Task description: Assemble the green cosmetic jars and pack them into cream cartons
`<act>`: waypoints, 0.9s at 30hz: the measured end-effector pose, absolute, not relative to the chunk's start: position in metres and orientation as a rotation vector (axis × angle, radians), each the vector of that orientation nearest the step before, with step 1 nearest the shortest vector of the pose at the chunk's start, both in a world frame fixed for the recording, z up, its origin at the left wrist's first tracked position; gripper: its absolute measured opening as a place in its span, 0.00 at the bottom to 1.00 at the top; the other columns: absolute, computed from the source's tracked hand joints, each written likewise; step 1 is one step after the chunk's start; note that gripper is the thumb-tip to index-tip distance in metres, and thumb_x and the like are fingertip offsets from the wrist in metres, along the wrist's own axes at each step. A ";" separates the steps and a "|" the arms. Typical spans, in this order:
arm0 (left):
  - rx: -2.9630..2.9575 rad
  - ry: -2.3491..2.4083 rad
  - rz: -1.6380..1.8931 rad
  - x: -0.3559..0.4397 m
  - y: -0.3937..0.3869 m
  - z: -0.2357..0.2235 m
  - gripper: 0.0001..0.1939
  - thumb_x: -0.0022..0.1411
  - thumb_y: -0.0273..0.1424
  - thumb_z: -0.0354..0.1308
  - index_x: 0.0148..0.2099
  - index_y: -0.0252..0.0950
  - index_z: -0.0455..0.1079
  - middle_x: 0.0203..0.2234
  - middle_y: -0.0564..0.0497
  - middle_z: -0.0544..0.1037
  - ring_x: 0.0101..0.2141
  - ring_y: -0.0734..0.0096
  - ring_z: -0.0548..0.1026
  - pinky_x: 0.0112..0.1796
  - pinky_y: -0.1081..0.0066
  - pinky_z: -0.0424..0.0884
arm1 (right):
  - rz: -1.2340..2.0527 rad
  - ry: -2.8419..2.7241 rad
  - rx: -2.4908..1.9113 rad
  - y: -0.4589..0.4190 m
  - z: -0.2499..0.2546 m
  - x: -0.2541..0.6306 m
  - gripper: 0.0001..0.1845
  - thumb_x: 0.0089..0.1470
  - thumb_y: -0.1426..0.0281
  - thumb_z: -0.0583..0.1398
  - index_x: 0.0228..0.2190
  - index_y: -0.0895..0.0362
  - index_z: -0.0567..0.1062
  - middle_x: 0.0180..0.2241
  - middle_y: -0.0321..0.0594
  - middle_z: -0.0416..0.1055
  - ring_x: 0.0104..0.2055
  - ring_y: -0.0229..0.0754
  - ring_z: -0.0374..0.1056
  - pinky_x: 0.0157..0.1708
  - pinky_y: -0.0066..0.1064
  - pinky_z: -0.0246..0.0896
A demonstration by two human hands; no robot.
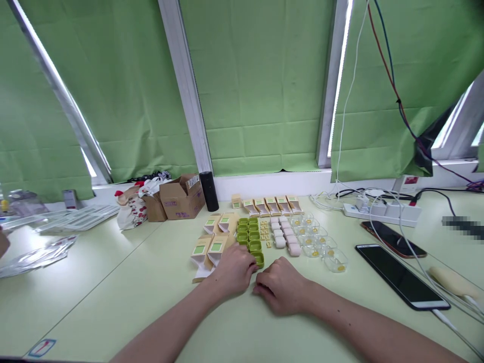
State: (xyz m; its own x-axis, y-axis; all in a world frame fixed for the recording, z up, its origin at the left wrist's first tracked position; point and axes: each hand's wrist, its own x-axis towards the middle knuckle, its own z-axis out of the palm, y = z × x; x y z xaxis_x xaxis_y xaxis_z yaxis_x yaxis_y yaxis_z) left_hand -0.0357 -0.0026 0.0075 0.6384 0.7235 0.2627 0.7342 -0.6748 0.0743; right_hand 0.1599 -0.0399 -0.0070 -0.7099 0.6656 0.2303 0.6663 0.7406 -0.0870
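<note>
My left hand (pixel 236 268) rests closed on the table, right beside the nearest of two rows of small olive-green boxes (pixel 254 236). Whether its fingers touch that box is unclear. Close to it on the right, my right hand (pixel 282 285) is curled like a fist, its fingertips tucked out of sight. Folded cream cartons with green labels (pixel 217 247) lie partly behind my left hand. Right of the green boxes are small yellow pieces (pixel 264 231), then white and pink rounded cases (pixel 293 249), then clear plastic cases with yellow spots (pixel 335 260).
More open cartons (pixel 272 206) stand at the back. A brown cardboard box (pixel 181 197) and a black cylinder (pixel 208 191) are back left. Two phones (pixel 403 276), cables and a power strip (pixel 393 214) lie right. Plastic packets (pixel 40 256) and part of another person's hand (pixel 3 243) are far left.
</note>
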 end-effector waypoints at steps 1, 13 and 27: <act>-2.801 -1.257 -0.404 -0.036 -0.003 0.007 0.13 0.65 0.28 0.57 0.27 0.38 0.74 0.25 0.47 0.78 0.32 0.60 0.73 0.35 0.62 0.63 | -0.006 -2.696 -1.049 -0.040 -0.007 0.160 0.15 0.64 0.64 0.58 0.27 0.56 0.76 0.28 0.38 0.81 0.27 0.40 0.72 0.29 0.34 0.42; -2.770 -1.294 -0.332 -0.034 -0.002 0.009 0.13 0.65 0.29 0.57 0.27 0.38 0.73 0.26 0.47 0.79 0.32 0.61 0.74 0.36 0.62 0.64 | -0.011 -2.707 -1.052 -0.039 -0.007 0.160 0.14 0.64 0.64 0.57 0.28 0.56 0.75 0.28 0.38 0.82 0.27 0.40 0.73 0.29 0.34 0.41; -2.758 -1.308 -0.330 -0.033 -0.003 0.010 0.12 0.64 0.29 0.57 0.27 0.39 0.74 0.26 0.46 0.79 0.32 0.60 0.74 0.36 0.61 0.64 | -0.006 -2.694 -1.034 -0.038 -0.010 0.161 0.14 0.64 0.64 0.57 0.28 0.56 0.75 0.28 0.38 0.82 0.27 0.41 0.73 0.29 0.34 0.42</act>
